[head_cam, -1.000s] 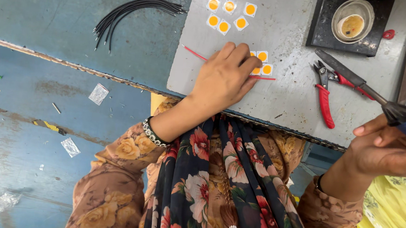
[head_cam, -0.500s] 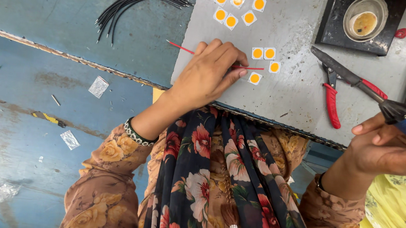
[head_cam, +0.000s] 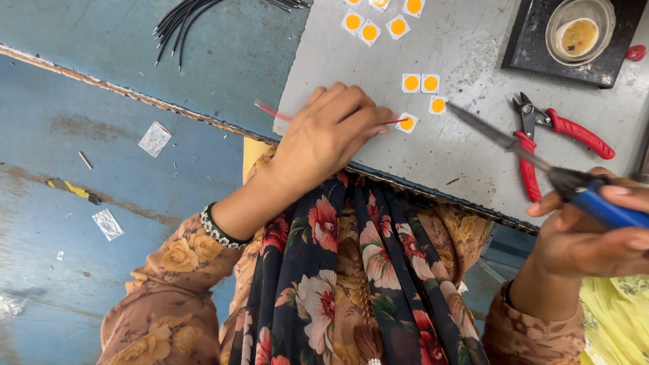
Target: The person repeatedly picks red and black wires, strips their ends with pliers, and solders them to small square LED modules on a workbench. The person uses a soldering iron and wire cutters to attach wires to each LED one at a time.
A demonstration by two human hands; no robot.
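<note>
While your left hand pinches thin red wire with closed fingers, wire end touches square yellow chip on grey counter; your right hand grips blue-handled soldering iron, tip near chip.

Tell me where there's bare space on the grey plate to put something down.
Bare grey plate lies between the upper squares and the black tray. It is crowded around the left hand, the lower squares, the soldering iron and the red pliers.
</note>
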